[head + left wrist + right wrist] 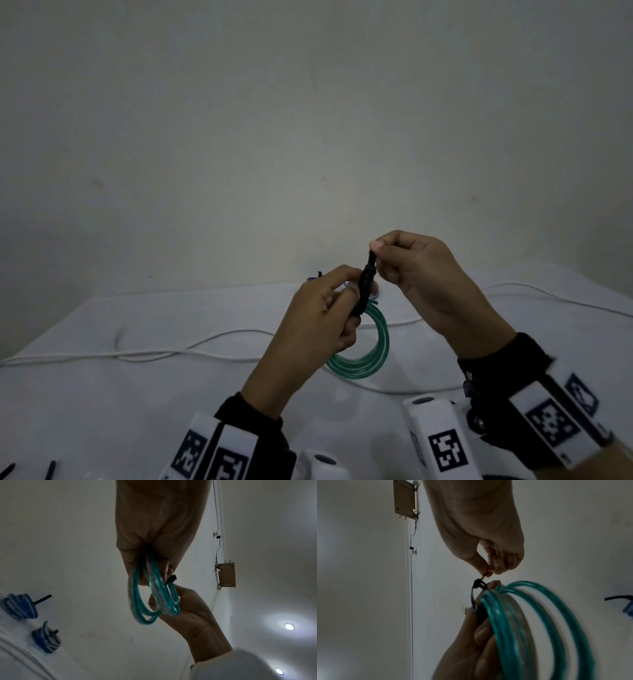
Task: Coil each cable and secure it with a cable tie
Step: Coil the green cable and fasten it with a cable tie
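Left hand [320, 318] grips the green coiled cable [371, 349], fingers curled round the bunched turns at the top of the coil, so that the loops hang free below the fist, raised above the middle of the table [137, 394]. Right hand [421, 274] pinches the free end of the black cable tie [365, 284] between thumb and forefinger just above the left hand; the right wrist view shows the strap [475, 597] looped round the bundle with its tail through the head, the loop not yet snug. By its look the coil is light and springy: the turns fan apart where nothing clamps them, so they probably want to spread open if the grip loosens. The smooth, glossy jacket is likely slippery, so the best hold is right where the turns cross, next to the tie, pressing them flat together. The tie itself is thin, stiff plastic; the tail is the part to pull, straight away from the head, while the other hand braces the bundle against the pull. Two blue coils [20, 605] already bound lie toward the far edge of the table, and a loose white cable [212, 346] runs across it from the left edge to the right.
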